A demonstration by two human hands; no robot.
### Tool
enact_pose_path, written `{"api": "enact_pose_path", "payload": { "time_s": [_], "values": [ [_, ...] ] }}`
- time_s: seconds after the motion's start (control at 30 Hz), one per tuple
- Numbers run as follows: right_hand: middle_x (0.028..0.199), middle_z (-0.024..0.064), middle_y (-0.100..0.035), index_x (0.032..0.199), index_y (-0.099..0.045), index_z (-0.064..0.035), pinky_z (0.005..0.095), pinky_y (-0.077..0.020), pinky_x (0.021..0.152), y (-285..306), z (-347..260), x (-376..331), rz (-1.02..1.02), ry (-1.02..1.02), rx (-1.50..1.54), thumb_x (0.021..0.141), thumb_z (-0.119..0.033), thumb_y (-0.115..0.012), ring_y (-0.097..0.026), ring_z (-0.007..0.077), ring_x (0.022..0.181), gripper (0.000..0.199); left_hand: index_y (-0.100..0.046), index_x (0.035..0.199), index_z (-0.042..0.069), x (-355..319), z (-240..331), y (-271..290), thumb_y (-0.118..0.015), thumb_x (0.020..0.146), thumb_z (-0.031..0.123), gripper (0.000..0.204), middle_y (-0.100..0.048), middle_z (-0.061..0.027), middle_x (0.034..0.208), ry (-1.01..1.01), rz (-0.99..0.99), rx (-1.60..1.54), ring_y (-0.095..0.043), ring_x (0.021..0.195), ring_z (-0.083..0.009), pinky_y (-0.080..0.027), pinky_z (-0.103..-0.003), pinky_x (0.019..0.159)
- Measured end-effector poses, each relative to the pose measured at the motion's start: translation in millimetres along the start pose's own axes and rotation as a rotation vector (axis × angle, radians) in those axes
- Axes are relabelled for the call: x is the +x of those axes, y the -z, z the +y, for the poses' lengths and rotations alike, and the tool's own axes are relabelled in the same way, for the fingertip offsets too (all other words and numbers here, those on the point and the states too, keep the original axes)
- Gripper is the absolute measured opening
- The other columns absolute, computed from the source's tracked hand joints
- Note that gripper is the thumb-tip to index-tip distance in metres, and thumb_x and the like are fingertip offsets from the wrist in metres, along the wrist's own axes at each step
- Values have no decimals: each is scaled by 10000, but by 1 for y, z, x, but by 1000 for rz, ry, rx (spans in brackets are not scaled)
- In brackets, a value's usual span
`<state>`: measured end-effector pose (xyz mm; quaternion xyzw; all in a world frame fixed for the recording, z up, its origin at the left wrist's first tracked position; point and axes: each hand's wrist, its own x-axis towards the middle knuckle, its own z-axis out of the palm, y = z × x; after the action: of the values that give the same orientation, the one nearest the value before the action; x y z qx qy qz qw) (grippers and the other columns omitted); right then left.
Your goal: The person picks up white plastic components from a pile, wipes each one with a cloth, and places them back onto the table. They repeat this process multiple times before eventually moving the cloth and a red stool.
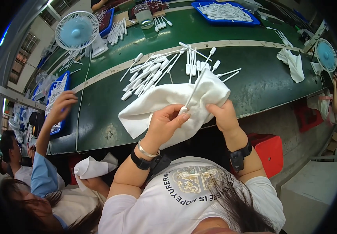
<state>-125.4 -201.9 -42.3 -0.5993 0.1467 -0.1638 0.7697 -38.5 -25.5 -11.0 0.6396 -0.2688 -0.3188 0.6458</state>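
My left hand [167,123] pinches the thick rounded end of a thin white stick [192,96] between thumb and fingers. The stick slants up and away across a ribbed white cloth [156,102]. My right hand [224,114] is closed on the cloth's right side, with the thumb pressed on its surface. A raised fold of cloth meets the stick's far part, and I cannot tell where its tip ends. Just beyond the cloth, a loose pile of similar white sticks [149,76] with thick ends lies on the green table [262,91].
A co-worker's hand [62,106] reaches over the table at left, near a blue tray [55,129]. Another blue tray [256,21] of sticks stands at the back. A white cloth [292,64] lies at right. Fans [77,30] and a red stool [268,154] flank my place.
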Motion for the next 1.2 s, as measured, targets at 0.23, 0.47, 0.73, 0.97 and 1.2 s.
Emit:
{"api": "enact_pose_path", "payload": {
  "time_s": [0.23, 0.47, 0.73, 0.97, 1.2],
  "values": [
    [1035, 105, -552, 1104, -476, 42, 305, -416, 832, -8, 2, -1, -29, -41, 397, 740, 7, -528, -538, 188, 950, 370, -560, 908, 12, -4, -9, -4, -527, 852, 154, 156, -584, -62, 712, 128, -123, -308, -512, 525, -93, -425, -198, 497],
    [1022, 97, -558, 1104, -474, 36, 304, -432, 812, -10, -4, -4, -30, -25, 294, 766, -11, -550, -543, 178, 933, 350, -550, 897, 14, 2, -25, -15, -508, 860, 164, 160, -587, -79, 720, 174, -134, -553, -547, 554, -127, -445, -211, 525],
    [1014, 90, -561, 1102, -477, 21, 298, -440, 802, 9, -1, -5, -110, -61, 300, 778, -22, -556, -547, 171, 919, 336, -551, 901, 20, 1, -18, -20, -518, 858, 188, 176, -597, -84, 753, 268, -121, -587, -578, 614, -135, -455, -225, 573],
    [1016, 89, -561, 1102, -478, 19, 300, -441, 798, 8, 0, -3, -97, -72, 285, 791, -36, -545, -546, 168, 918, 322, -552, 905, 20, -1, -23, -17, -516, 861, 192, 181, -599, -81, 764, 165, -147, -581, -574, 595, -133, -457, -218, 551],
    [1044, 88, -550, 1135, -457, 20, 303, -431, 809, 0, 1, -12, -55, -91, 157, 799, -53, -545, -536, 166, 938, 354, -555, 897, 17, 1, -22, -28, -520, 861, 197, 186, -603, -58, 745, 217, -114, -448, -552, 562, -98, -444, -198, 523]
  ]
}}
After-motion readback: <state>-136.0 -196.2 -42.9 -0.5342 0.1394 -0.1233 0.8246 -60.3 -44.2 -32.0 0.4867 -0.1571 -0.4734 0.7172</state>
